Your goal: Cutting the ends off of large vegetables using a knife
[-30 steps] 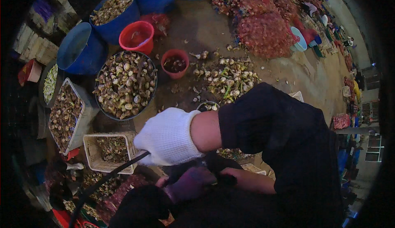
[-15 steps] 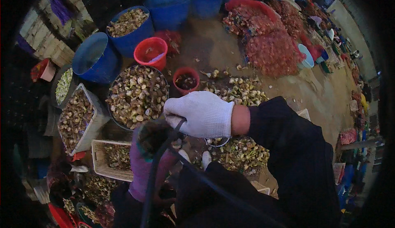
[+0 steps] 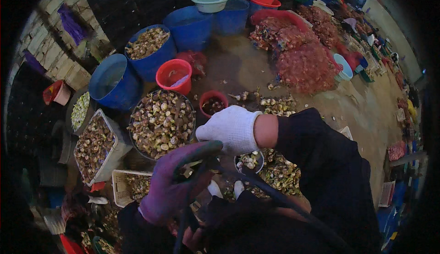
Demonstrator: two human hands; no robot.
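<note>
My right hand (image 3: 231, 128), in a white knit glove, is closed at the upper bend of a black cable (image 3: 275, 199). Left fingers partly hide its fingertips. My left hand (image 3: 172, 178) wears a purple glove with a dark coated palm. Its upper digit stretches to the right hand, and a gap shows between it and the lower digits. The cable loops past these fingers; I see no firm grip on it. Beneath both hands stand a small bowl of pale bulbs (image 3: 249, 161) and a heap of bulbs with green stems (image 3: 279, 176).
Left of my hands are a round tub of bulbs (image 3: 161, 124), a white crate of bulbs (image 3: 115, 146) and blue tubs (image 3: 109, 85). Red buckets (image 3: 174, 77) stand ahead. Red net sacks (image 3: 307, 66) are piled at the far right. My white shoes (image 3: 238, 189) are below.
My left hand has come up and right, to the right hand. The right hand has shifted slightly right and down with the cable. The view has tilted upward.
</note>
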